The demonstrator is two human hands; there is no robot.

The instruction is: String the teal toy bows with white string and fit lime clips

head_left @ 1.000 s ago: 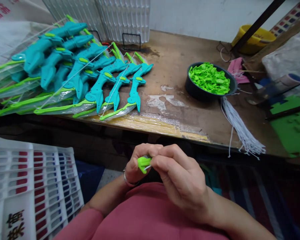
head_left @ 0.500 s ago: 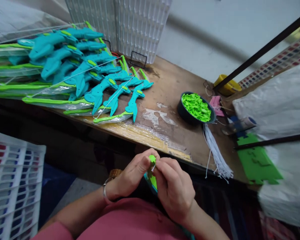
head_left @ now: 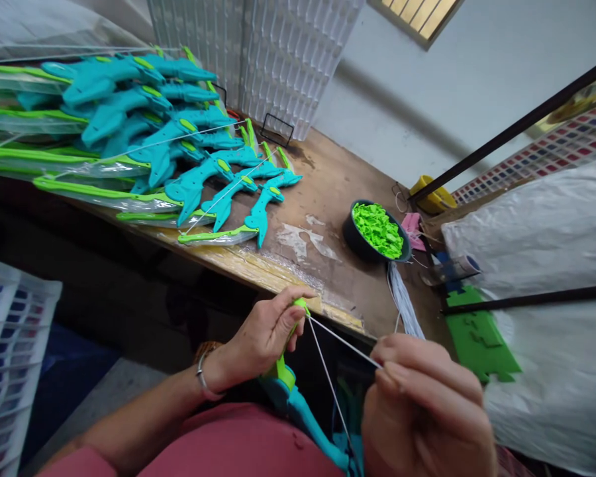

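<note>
A turquoise and green toy bow [head_left: 302, 414] rests against my lap, its lower end out of sight. My left hand [head_left: 268, 331] is closed around the bow's green limb, near the tip. A white string [head_left: 345, 343] runs from that tip to my right hand [head_left: 427, 397], whose thumb and fingers pinch it and hold it taut. Another stretch of string goes down from the tip toward the bow's lower part. Beyond my hands, on the wooden table [head_left: 322, 179], lies a pile of similar toy bows [head_left: 198, 185].
A dark bowl of bright green pieces [head_left: 377, 232] stands on the table's right side, with a bundle of white strings [head_left: 404, 308] beside it. A green foam mat [head_left: 481, 334] lies farther right. A white plastic crate [head_left: 17, 358] stands at lower left. Dark bars cross the right side.
My right hand has moved away from the bow tip, right and toward me, drawing the string out. My left hand stays on the limb. The view has shifted slightly.
</note>
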